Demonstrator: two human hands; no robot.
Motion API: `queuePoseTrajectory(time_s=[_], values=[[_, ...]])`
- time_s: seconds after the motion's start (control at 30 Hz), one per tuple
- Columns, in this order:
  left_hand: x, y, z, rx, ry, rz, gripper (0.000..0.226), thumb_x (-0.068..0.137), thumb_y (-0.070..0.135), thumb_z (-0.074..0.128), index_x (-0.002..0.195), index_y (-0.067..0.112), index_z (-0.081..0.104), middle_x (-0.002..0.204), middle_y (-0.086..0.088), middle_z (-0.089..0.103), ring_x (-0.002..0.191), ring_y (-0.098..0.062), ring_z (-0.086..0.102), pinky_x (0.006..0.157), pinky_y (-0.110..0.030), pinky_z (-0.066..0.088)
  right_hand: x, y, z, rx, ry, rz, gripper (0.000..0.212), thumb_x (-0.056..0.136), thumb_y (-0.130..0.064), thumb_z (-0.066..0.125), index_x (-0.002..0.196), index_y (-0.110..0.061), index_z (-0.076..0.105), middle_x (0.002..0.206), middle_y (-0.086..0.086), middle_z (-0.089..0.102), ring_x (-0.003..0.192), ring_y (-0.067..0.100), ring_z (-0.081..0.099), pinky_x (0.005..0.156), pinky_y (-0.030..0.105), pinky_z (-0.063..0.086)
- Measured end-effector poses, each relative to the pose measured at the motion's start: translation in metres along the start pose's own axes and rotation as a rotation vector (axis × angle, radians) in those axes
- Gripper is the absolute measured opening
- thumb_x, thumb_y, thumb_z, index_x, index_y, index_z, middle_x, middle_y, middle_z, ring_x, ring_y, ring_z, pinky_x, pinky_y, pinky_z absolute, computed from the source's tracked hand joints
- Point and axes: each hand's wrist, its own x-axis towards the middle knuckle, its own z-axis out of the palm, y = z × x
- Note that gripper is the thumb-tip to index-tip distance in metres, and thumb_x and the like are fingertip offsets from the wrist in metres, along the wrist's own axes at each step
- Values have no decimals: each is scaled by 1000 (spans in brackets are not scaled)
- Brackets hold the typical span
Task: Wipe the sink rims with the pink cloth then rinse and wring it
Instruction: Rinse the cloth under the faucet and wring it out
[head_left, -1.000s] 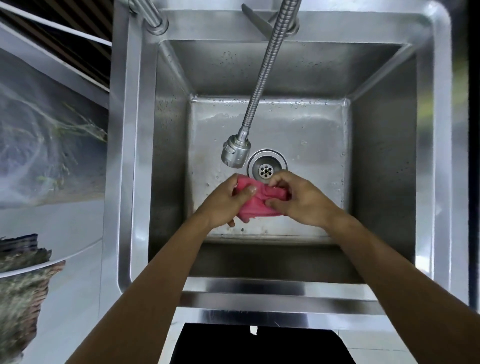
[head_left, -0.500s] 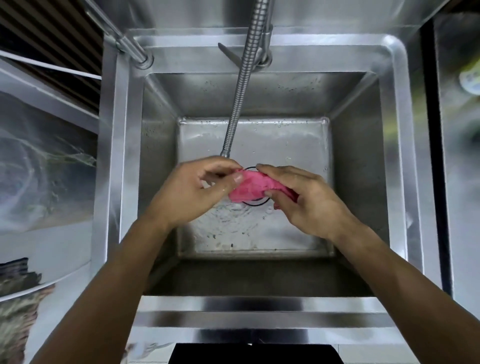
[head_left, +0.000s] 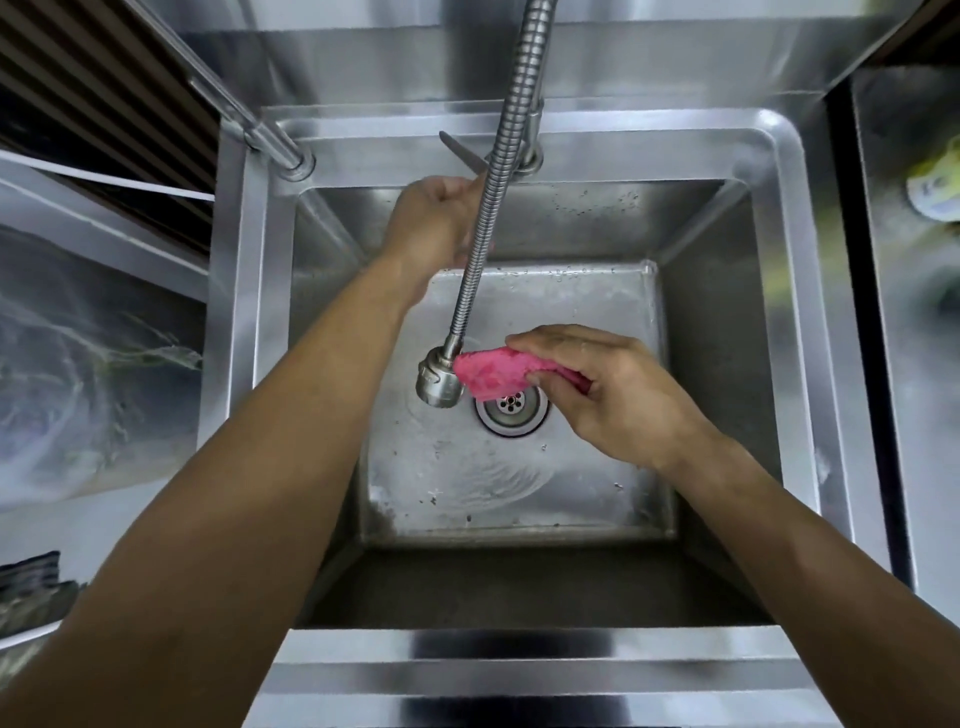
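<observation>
**Cloth at the spray head, left hand up at the tap lever**

Your right hand (head_left: 618, 400) sits at centre right of the frame, its fingers (head_left: 556, 340) curled round the pink cloth (head_left: 493, 376). The bunched cloth hangs over the drain (head_left: 511, 415) and its free end touches the spray head (head_left: 439, 382) of the flexible hose (head_left: 485, 223).

Your left hand (head_left: 434, 223) reaches to the upper centre, against the back wall of the sink (head_left: 769, 322). Its fingers close round the flat tap lever (head_left: 462, 153), though the hose crosses in front of them and hides the fingertips.

The basin floor is wet and flecked with dark specks. A slanted metal pipe (head_left: 244, 114) meets the rim at upper left. On the steel bench at far right lies a blurred yellow and white item (head_left: 935, 182); you cannot tell what it is.
</observation>
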Motion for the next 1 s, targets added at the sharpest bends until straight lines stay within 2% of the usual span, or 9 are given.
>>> queuePoseTrajectory(time_s=[0.17,0.3,0.4,0.5,0.63,0.77,0.83,0.93,1.0], values=[[6,6,0,-114,-47,-35,32,95,48,68,113,21,68,114,1,76,81,-16,78,72,-36,65,5,-4,-1,52,4,96,42,96,-9,72,135,-24,68,129,-9,71,111,1,67,98,21,55],[13,1,11,-112,104,118,24,86,39,80,94,25,62,98,2,77,82,-18,75,74,-39,62,1,-6,2,157,0,211,41,96,-11,72,135,-26,68,123,-15,70,89,-11,67,85,20,60],[17,-10,7,453,234,515,23,87,45,74,96,31,58,95,20,62,80,-1,58,70,-20,44,-6,-6,1,274,16,339,38,96,-15,73,130,-31,70,116,-16,73,90,10,75,76,33,65],[18,-11,1,883,355,637,34,92,56,61,114,30,61,110,15,63,94,-8,55,68,-26,40,-12,-5,4,297,22,383,36,96,-17,74,127,-33,70,113,-12,74,88,14,76,75,35,66],[-3,-19,-9,694,286,440,19,96,42,53,114,37,59,101,11,72,88,-15,63,75,-31,49,-17,-5,8,335,-36,431,35,97,-17,71,128,-33,70,114,-12,74,89,13,76,75,34,66],[-77,-55,-36,290,326,172,17,90,47,61,91,33,71,83,6,75,80,-21,72,81,-47,60,-17,-5,8,364,-116,472,33,100,-16,67,125,-37,69,111,-17,73,94,7,73,83,35,63],[-118,-63,-36,171,176,100,14,87,45,69,90,32,72,80,2,73,74,-25,70,78,-45,61,-16,-6,10,421,-156,497,33,98,-12,66,122,-34,71,111,-19,74,103,2,70,93,34,61],[-145,-61,-35,295,-153,22,24,82,54,78,99,37,72,99,11,73,81,-15,71,79,-33,59,-11,-8,11,548,-218,527,32,96,-4,68,120,-24,74,114,-12,76,109,4,71,101,37,58],[-141,-62,-44,359,-256,-92,37,73,59,76,99,34,71,102,16,72,84,-12,73,83,-33,57,-10,-9,10,631,-258,549,32,94,-1,71,117,-23,73,113,-7,77,109,7,72,99,38,59]])
